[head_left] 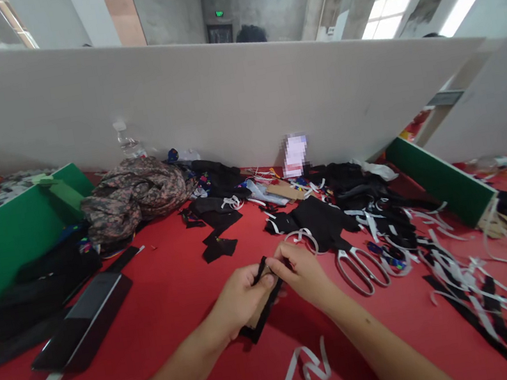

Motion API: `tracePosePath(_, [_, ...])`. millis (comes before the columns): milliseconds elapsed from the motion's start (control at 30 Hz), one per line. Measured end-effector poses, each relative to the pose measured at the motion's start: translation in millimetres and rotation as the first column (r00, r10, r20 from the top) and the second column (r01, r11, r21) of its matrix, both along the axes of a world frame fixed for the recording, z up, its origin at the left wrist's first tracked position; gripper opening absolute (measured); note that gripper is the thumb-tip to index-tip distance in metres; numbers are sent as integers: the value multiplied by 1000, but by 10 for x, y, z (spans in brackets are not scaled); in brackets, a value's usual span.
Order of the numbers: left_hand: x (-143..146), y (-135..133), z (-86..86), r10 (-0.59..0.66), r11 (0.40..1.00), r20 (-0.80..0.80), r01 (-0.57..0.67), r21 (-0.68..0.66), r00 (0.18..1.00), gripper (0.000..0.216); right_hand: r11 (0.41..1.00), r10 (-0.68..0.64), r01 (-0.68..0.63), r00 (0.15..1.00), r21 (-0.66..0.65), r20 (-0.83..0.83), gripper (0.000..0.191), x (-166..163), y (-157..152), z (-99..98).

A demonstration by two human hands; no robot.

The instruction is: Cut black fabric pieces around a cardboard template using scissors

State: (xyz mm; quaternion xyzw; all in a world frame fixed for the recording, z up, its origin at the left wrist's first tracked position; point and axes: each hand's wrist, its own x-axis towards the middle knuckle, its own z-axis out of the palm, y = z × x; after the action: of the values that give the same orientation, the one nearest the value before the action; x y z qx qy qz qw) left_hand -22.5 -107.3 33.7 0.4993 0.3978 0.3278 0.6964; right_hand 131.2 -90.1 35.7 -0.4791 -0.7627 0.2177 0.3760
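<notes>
Both hands meet over the middle of the red table. My left hand [245, 296] is closed around a black fabric piece [256, 332] with a flat tan card-like piece [260, 309] against it. My right hand [299, 271] pinches the upper end of the same black fabric, its fingertips beside my left thumb. A thin pale strip [307, 236] loops out behind my right hand. White-handled scissors [363, 270] lie just right of that hand, blades under dark cloth. Several white strips [305, 366] lie on the table nearer to me.
A power bank [81, 319] with a white cable sits at left near black cloth. Behind are a bundled camouflage garment [137, 193], a plastic bottle [127, 141] and a lit phone [295, 156]. Black scraps and white strips [473, 283] litter the right. Green dividers [446, 180] flank the table; a white partition [220, 105] stands behind.
</notes>
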Motion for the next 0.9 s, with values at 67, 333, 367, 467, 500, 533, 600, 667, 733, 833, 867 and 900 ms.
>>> tracePosePath(67, [-2, 1, -10, -21, 1000, -17, 21, -4, 1000, 35, 1000, 6, -6, 1000, -21, -8, 28, -8, -2, -12])
tracePosePath(333, [-38, 58, 70, -50, 999, 14, 50, -10, 999, 33, 968, 52, -106, 971, -226, -231, 19, 74, 21, 18])
tracePosePath(367, [-46, 68, 85, -48, 999, 27, 48, -15, 999, 33, 951, 83, -157, 959, -265, -270, 16, 102, 30, 29])
tracePosePath(467, [-66, 89, 95, -31, 999, 24, 31, -9, 999, 31, 929, 140, -221, 953, -297, -270, 14, 157, 47, 58])
tracePosePath(500, [-71, 93, 85, -24, 1000, 7, 24, 8, 1000, 30, 938, 140, -204, 962, -281, -233, 14, 160, 47, 64])
tracePosePath(533, [-74, 95, 71, -10, 999, -16, 11, 33, 1000, 28, 951, 132, -177, 974, -252, -186, 13, 156, 46, 67])
tracePosePath(600, [-75, 95, 40, 37, 996, -55, -32, 89, 998, 26, 977, 107, -121, 990, -175, -91, 12, 137, 39, 72])
tracePosePath(667, [-75, 94, 19, 79, 990, -72, -69, 126, 994, 25, 989, 88, -91, 996, -117, -26, 13, 123, 31, 77])
tracePosePath(733, [-79, 99, 18, 85, 985, -93, -70, 155, 992, 24, 989, 88, -88, 996, -120, -8, 15, 127, 25, 89])
tracePosePath(833, [-100, 124, 33, 43, 969, -215, 11, 245, 976, 22, 971, 132, -136, 991, -194, -36, 12, 149, 15, 112])
tracePosePath(867, [-110, 135, 37, 33, 958, -270, 47, 282, 962, 21, 964, 149, -157, 988, -217, -50, 10, 152, 11, 116])
tracePosePath(900, [-119, 145, 40, 23, 945, -324, 85, 315, 946, 20, 957, 164, -173, 985, -233, -59, 8, 151, 8, 117])
